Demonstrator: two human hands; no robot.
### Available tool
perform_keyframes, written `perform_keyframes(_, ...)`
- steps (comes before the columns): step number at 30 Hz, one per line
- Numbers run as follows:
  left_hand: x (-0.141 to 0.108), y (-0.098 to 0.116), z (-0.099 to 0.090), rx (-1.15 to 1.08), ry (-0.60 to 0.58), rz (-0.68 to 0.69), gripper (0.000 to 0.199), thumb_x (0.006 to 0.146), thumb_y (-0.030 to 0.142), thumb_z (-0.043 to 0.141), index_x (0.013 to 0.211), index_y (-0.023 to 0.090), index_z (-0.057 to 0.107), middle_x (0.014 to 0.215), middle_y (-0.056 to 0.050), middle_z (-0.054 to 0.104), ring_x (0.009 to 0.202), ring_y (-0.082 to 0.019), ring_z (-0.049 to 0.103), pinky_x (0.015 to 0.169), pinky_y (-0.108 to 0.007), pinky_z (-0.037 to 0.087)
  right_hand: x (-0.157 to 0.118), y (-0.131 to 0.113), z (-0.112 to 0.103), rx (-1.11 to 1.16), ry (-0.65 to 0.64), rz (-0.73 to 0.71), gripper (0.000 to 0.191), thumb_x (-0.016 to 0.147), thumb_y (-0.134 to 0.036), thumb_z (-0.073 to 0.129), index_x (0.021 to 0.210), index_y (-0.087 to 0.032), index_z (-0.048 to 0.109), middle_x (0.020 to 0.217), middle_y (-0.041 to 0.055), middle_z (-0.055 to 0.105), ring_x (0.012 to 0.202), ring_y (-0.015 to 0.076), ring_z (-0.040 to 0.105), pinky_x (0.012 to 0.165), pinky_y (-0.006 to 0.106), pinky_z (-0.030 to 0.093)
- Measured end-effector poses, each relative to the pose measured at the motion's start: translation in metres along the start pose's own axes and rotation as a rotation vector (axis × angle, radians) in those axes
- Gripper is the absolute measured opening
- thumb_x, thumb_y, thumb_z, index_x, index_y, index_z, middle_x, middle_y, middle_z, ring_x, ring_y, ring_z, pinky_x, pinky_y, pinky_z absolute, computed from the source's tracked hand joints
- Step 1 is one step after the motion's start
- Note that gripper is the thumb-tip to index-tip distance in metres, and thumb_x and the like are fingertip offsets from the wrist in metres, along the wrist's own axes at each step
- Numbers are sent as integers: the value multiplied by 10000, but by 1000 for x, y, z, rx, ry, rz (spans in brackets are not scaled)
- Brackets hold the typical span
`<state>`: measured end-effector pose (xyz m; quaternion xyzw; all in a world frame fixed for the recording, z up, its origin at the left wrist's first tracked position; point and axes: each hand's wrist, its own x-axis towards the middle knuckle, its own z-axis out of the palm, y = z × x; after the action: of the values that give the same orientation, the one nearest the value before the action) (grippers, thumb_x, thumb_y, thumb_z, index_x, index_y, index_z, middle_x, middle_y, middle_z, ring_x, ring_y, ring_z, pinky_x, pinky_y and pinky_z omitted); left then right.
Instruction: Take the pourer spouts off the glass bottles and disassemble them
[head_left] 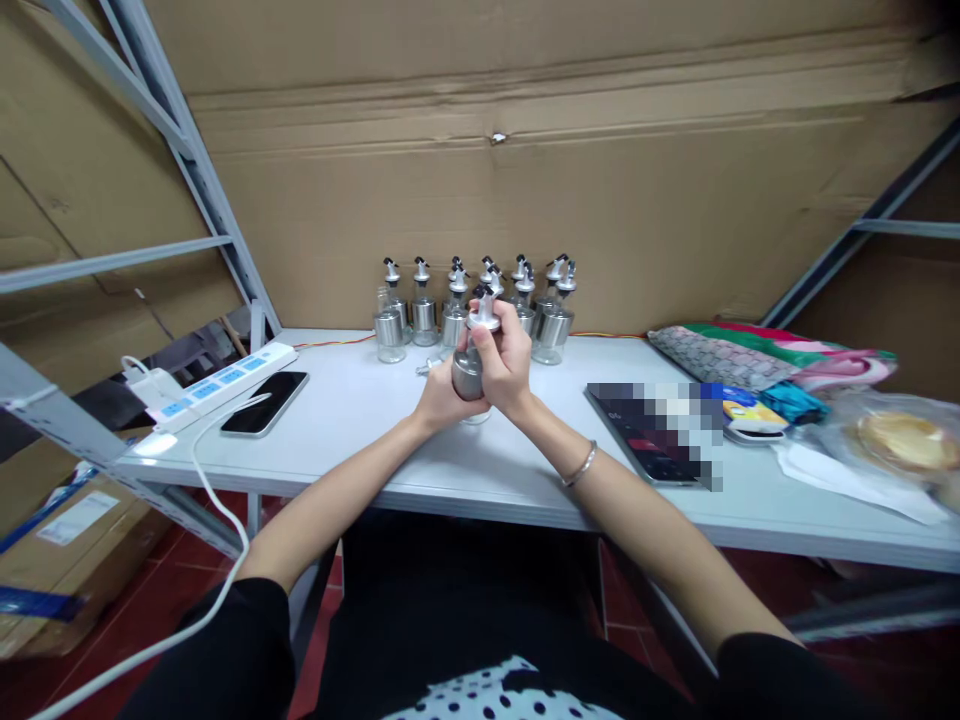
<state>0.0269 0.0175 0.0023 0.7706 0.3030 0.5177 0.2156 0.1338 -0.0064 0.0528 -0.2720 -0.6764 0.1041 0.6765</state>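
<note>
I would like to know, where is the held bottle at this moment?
Near the middle of the head view, the held bottle is between the left hand, at its body, and the right hand, at its pourer top, in front of the bottle row.

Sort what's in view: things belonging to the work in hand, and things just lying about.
In the work, apparently:
steel-sleeved glass bottle, held by the left hand and right hand
similar steel-sleeved glass bottles standing behind

Lying about, apparently:
black-screened phone
long white power strip with blue sockets
round yellow item in clear plastic
</note>
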Motion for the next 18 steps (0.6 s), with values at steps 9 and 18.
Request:
perform_keyframes(9, -3, 7, 1, -19, 22, 88, 379, 547, 362, 738, 800, 142, 562, 683, -1, 621, 591, -137, 569, 559, -260, 478, 3, -12, -3, 126, -4, 51, 313, 879, -536, 461, 959, -237, 508, 599, -37, 554, 535, 140, 564, 555, 301, 475)
perform_keyframes(18, -5, 5, 3, 53, -15, 105, 434, 562, 390, 763, 847, 153, 538, 740, -13, 622, 630, -152, 589, 606, -276, 490, 12, -8, -6, 160, 85, 131, 439, 925, -588, 247, 1209, -284, 389, 735, 18, 601, 604, 143, 625, 517, 270, 483)
